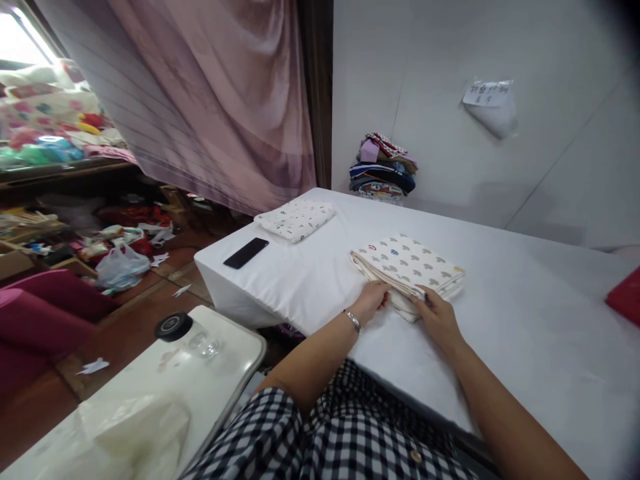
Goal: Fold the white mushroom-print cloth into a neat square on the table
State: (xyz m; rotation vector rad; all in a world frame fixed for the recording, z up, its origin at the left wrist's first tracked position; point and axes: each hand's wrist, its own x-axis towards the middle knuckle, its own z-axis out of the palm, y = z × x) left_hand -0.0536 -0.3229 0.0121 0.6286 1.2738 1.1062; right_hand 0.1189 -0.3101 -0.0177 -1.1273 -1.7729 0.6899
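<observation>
A folded cream cloth (407,257) with grey shapes and a few coloured ones lies on the white-covered table (310,287) before me. At its near left edge, my left hand (373,300) is closed, fingers curled on the cloth's layers. My right hand (437,317) pinches the near edge of the same cloth between thumb and fingers. Several folded layers show along that side, and a lower flap pokes out between my hands. Farther left on the table rests a second folded white cloth (296,220) with small dark prints.
A black phone (247,253) lies near the table's left edge. Folded clothes (383,167) are stacked at the back against the wall. To the right is a red object (625,297). A white side table (225,363) at lower left bears a glass jar (205,343) and a plastic bag (140,433).
</observation>
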